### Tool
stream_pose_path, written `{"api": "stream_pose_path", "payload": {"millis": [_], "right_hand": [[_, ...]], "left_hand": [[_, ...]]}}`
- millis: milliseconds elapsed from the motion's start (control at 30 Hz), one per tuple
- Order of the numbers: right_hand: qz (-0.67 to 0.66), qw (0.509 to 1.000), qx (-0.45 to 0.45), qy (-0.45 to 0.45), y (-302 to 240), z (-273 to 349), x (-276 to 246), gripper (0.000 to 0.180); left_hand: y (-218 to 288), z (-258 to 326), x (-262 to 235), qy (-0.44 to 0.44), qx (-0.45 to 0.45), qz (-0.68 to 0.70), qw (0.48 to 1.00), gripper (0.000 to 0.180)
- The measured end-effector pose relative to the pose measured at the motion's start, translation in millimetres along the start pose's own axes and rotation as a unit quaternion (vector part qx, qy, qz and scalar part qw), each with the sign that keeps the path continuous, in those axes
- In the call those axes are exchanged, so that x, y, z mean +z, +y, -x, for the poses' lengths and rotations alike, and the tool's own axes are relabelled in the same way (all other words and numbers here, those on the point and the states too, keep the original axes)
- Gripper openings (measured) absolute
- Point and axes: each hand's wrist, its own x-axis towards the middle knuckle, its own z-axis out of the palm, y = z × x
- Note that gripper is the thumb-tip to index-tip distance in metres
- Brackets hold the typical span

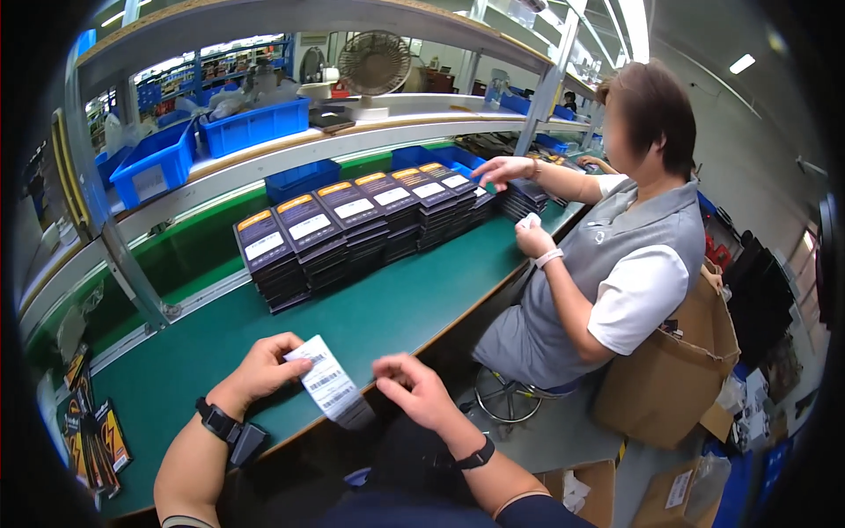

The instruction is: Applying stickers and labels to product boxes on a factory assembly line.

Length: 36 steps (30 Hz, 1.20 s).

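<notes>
Two bare hands came up from the lower edge over the green work mat [396,308] of the long bench. At the far left edge of that mat lay a small fan of flat black packets with orange lightning marks [92,436], well apart from either hand. The left hand [264,370], with a black band and a small black device at its wrist, was curled nearly closed, its thumb and fingertips pinching the upper end of a narrow white strip of printed barcode labels [324,383]. The strip hung slantwise from that pinch toward the near edge of the bench, between the two hands. The right hand [421,392], wearing a thin black wristband, was loosely half-open with the fingers bent, just beside the lower part of the strip; whether its fingertips actually touched the paper could not be told, and it gripped nothing visibly.

Farther back on the mat stood a row of stacked flat black boxes with white labels and orange top stripes [352,224], running toward the right. Above them, on the shelf, sat blue plastic bins [255,128] and a round desk fan [374,63]. At the right a co-worker in a grey vest over a white shirt [616,264] sat on a stool, one open hand resting on the far stacks, the other closed around something small and white. A brown cardboard box [678,370] stood behind that person.
</notes>
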Motion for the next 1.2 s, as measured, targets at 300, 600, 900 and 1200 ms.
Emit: {"api": "stream_pose_path", "payload": {"millis": [300, 600, 900, 1200], "right_hand": [[-0.076, 0.992, 0.076, -0.064, -12, -59, 44, 0.052], [-0.078, 0.990, 0.067, -0.101, -3, -54, 33, 0.046], [-0.042, 0.992, 0.032, -0.118, 2, -52, 27, 0.032], [-0.060, 0.990, 0.017, -0.125, 1, -54, 25, 0.030]], "left_hand": [[-9, -2, 13, -0.054, 0.025, 0.051, 0.997, 0.015], [7, -50, -72, 0.427, 0.149, 0.057, 0.890, 0.025], [26, -129, -144, 0.156, -0.029, 0.062, 0.985, 0.059], [25, -103, -127, 0.126, -0.047, 0.070, 0.988, 0.062]]}}
